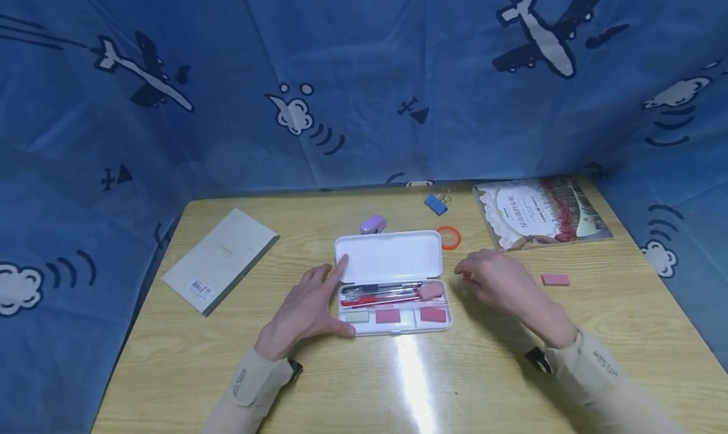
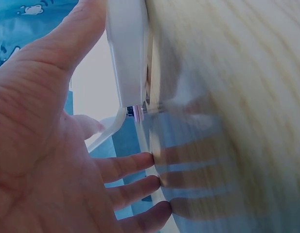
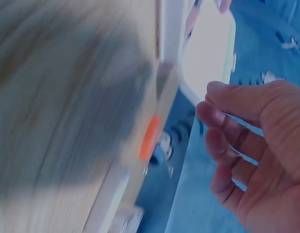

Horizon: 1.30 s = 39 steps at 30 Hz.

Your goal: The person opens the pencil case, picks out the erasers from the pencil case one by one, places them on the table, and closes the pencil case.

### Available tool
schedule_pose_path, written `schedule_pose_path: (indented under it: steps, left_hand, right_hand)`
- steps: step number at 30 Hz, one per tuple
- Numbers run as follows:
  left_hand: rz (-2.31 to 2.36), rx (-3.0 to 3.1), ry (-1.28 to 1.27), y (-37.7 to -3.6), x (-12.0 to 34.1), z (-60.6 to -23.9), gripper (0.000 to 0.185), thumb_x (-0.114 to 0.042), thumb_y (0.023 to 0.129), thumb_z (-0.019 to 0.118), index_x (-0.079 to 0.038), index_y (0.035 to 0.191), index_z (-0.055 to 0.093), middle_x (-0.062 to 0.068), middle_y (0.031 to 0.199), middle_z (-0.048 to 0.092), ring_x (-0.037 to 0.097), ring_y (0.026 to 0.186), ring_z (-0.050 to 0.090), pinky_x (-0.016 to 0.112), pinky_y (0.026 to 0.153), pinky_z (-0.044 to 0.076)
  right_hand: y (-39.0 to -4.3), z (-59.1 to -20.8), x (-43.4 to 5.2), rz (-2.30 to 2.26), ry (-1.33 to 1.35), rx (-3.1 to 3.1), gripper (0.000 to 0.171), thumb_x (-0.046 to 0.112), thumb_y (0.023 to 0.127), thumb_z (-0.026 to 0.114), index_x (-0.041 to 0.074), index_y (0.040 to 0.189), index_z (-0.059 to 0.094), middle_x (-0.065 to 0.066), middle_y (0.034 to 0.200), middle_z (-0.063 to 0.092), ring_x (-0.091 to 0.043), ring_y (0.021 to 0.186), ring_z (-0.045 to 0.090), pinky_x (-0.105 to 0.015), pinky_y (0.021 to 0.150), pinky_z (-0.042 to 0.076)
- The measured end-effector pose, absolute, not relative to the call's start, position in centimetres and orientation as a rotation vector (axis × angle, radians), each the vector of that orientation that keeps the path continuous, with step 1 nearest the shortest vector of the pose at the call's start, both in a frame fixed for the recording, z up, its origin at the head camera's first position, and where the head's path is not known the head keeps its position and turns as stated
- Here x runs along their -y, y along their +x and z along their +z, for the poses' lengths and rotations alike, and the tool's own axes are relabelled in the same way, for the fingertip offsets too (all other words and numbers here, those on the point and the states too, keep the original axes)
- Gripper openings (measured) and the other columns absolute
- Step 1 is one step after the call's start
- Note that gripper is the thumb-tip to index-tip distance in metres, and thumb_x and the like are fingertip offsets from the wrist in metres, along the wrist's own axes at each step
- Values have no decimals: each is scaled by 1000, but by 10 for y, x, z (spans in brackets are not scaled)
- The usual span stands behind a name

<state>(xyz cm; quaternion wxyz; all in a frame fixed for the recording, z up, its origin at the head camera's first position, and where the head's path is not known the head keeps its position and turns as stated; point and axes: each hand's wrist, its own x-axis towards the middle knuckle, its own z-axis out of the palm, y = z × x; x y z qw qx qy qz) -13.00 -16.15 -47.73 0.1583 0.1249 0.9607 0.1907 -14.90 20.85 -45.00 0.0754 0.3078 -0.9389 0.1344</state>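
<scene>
Head view: left hand (image 1: 309, 304) spread wide, thumb at near-left corner of open white case (image 1: 407, 319), index finger at lid (image 1: 392, 257). Right hand (image 1: 503, 282) loosely curled, holding nothing, just beside case. Between hands, inside: pens (image 1: 370, 301), erasers (image 1: 388, 316). Loose pink eraser (image 1: 555, 280) right of right hand.

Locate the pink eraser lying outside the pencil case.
In the head view, the loose pink eraser lies on the table, right of the right hand and below the printed sheet.
</scene>
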Motion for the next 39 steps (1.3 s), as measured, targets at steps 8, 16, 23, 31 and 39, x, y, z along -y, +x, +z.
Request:
schedule_pose_path:
  steps: [8, 16, 23, 31, 39]
  left_hand:
    - [532, -2757, 363, -130, 161, -479, 138, -62, 61, 91, -35, 164, 5, 15, 164, 30, 38, 150, 29, 62, 116, 36]
    - [518, -2763, 377, -130, 161, -478, 138, -63, 60, 91, -33, 164, 5, 17, 164, 31, 39, 149, 30, 62, 115, 37]
    - [513, -2758, 364, -130, 162, -477, 138, -63, 61, 91, -33, 164, 4, 15, 164, 30, 38, 150, 29, 61, 116, 35]
    - [524, -2753, 365, -130, 162, -480, 138, -64, 60, 91, -34, 164, 4, 15, 164, 29, 38, 150, 29, 61, 116, 36]
    - [526, -2768, 376, -130, 163, -479, 138, -63, 60, 91, -33, 164, 6, 16, 164, 31, 38, 149, 31, 62, 115, 37]
  right_hand:
    - [-149, -458, -174, 417, 1087, 2823, 13, 15, 81, 85, 20, 92, 80, 5, 83, 68, -11, 76, 61, -31, 68, 52]
    - [-152, -462, -162, 377, 1100, 2893, 9, 16, 80, 86, 21, 84, 79, 10, 74, 58, -5, 66, 47, -21, 59, 40]
    - [-156, -464, -158, 357, 1128, 2905, 16, 10, 79, 84, 22, 82, 75, 9, 72, 55, -6, 65, 45, -20, 56, 37]
    - [-158, -464, -156, 325, 1147, 2876, 16, 8, 79, 83, 19, 88, 76, 8, 75, 56, -8, 68, 49, -22, 59, 42]
    - [-151, -453, -156, 366, 1091, 2829, 16, 13, 79, 83, 22, 83, 71, 8, 80, 59, -7, 70, 51, -25, 60, 46]
